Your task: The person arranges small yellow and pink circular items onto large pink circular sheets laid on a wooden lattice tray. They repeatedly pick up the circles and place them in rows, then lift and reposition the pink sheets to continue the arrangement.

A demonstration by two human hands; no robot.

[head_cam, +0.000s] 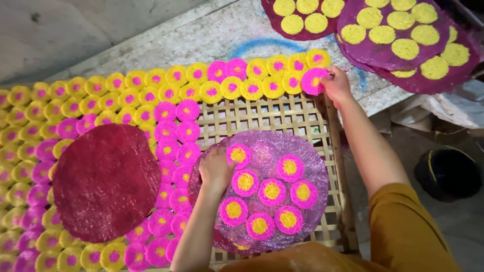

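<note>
The person leans over a woven bamboo rack [282,117] that carries rows of small round discs, yellow with pink centres and pink with yellow centres. The right hand [337,85] is at the rack's far right corner, its fingers pinched narrowly on a pink disc with a yellow centre [313,81], which touches the end of the far row of yellow discs [252,88]. The left hand [216,168] rests flat, fingers together, on the left edge of a purple round sheet [264,189] that lies on the near part of the rack and bears more pink discs [272,192].

A dark red round sheet [105,181] lies on the discs at the rack's left side. Beyond the rack's far right corner, purple sheets with yellow discs [398,35] lie on the desk [222,35].

The discs look thin and soft, so a tight pinch may tear or crumple the held one. Set carelessly, it could overlap its neighbour and stick. Pressure from the left hand might shift the purple sheet and slide its discs together.
</note>
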